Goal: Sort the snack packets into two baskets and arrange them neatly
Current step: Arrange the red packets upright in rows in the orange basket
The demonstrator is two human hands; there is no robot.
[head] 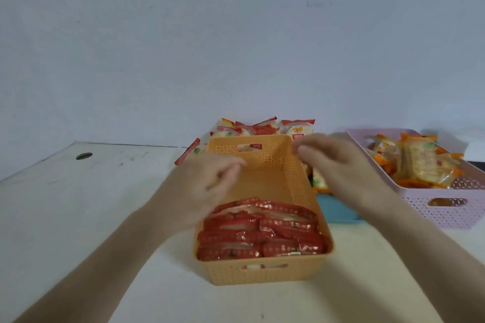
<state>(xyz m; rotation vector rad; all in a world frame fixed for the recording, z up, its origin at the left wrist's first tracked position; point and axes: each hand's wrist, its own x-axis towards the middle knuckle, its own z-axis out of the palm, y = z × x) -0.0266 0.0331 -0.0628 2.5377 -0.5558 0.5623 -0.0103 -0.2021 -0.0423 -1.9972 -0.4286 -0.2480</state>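
Red snack packets stand in rows at the near end of the orange basket on the desk. My left hand and right hand hover above its far half, fingers loosely curled, grasping nothing. To the right, orange-edged packets lie in the pink basket.

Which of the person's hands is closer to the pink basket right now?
Right. The right hand hovers between the orange basket and the pink basket; the left hand is over the orange basket's left edge, farther away.
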